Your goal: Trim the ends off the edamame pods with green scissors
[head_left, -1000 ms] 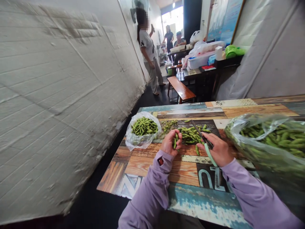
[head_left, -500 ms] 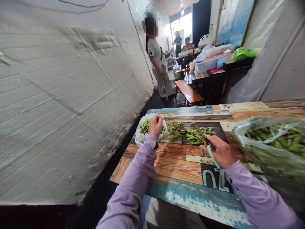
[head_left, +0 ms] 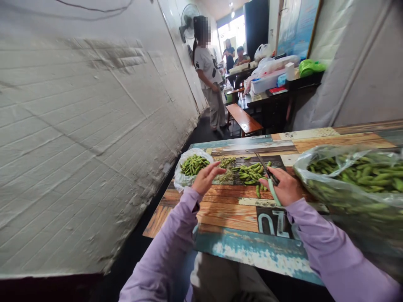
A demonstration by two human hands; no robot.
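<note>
My left hand is open, fingers stretched out to the right and nothing in them, just beside a small clear plastic bag filled with green soybean pods. In my right hand is a pair of scissors with pale green on the handle, the blades pointing up and left. Under the blades lies a loose pile of pods on the table. Between this pile and the small bag are scattered trimmed bits. To the right of my right hand stands a large plastic bag full of pods.
The wood-patterned table has a white wall to its left. Beyond it are a wooden bench, a dark table loaded with bags and boxes, and a standing person. Two more people are farther back.
My left hand has moved from over the small bag back to the right, and its pinched fingers have opened. The scissors stay in my right hand. The view has shifted slightly.
</note>
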